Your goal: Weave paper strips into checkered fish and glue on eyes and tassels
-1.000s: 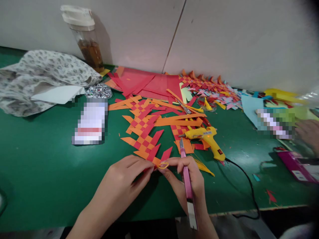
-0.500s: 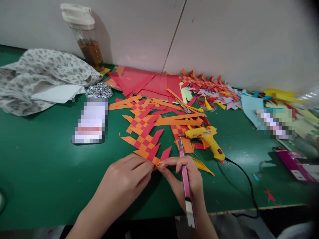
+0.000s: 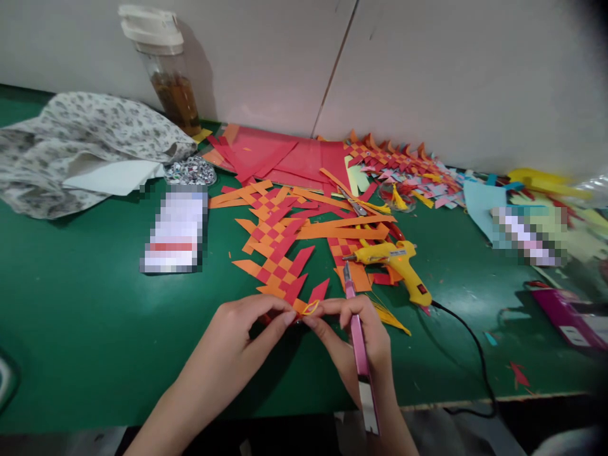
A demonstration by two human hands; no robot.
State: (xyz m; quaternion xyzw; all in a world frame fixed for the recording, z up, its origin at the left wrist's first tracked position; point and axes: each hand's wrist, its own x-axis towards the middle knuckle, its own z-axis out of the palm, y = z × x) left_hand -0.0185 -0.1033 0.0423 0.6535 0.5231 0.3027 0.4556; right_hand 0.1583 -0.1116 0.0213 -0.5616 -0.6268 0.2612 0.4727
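Note:
A red and orange woven paper strip (image 3: 278, 266) with pointed side tabs runs away from me over the green table. At its near end my left hand (image 3: 251, 332) pinches the paper between thumb and forefinger. My right hand (image 3: 354, 329) faces it, thumb and forefinger closed at a small yellow cord loop (image 3: 311, 308) on the strip's end. A pink utility knife (image 3: 360, 345) is also tucked in the right hand's fingers, its metal tip pointing away from me. The exact grip on the cord is partly hidden by the fingertips.
Right of the strip lies a yellow glue gun (image 3: 401, 263) with a black cable, beside a yellow tassel (image 3: 392, 318). A phone (image 3: 175, 231) lies at left, near a tea bottle (image 3: 173, 95) and patterned cloth (image 3: 104, 126). Paper scraps (image 3: 441, 190) cover the back right.
My left thumb has come into view at the strip's end, and the left fingers have shifted. More of the yellow loop shows between the hands. The view has moved slightly.

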